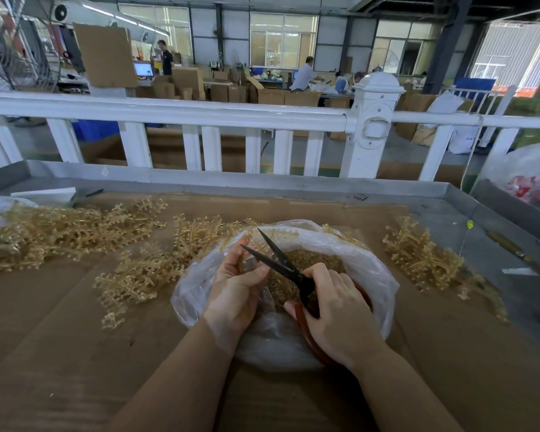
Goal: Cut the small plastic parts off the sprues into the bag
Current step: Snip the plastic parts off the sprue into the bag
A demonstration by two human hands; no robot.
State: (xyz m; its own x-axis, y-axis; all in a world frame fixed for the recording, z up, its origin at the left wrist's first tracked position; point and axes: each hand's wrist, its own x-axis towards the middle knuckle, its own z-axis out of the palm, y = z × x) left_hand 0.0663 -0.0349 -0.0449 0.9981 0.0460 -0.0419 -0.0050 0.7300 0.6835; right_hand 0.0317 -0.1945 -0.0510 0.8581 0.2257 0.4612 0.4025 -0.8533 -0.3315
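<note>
Looking down over the clear plastic bag (374, 269), we see it standing open on the brown cardboard sheet (60, 353), its bottom heaped with small tan parts (309, 260). Above the bag's mouth our left hand (236, 288) pinches a tan sprue (253, 244) between thumb and curled fingers. Our right hand (337, 310) is wrapped round the reddish handles of the scissors (281, 260), whose dark blades stand spread apart in a narrow V, tips pointing away from us and reaching the sprue beside the left fingers. Both hands and the scissors cover much of the bag's opening.

Left of the bag, tangled heaps of uncut sprues (69, 232) lie across the cardboard, one clump touching the bag's left edge. Right of the bag sits a smaller heap of sprues (418, 257). Beyond the bag runs the table's grey metal rim (262, 182), then a white railing (200, 113). Far right of the bag, another filled plastic sack (530, 179) rests at the table's edge.
</note>
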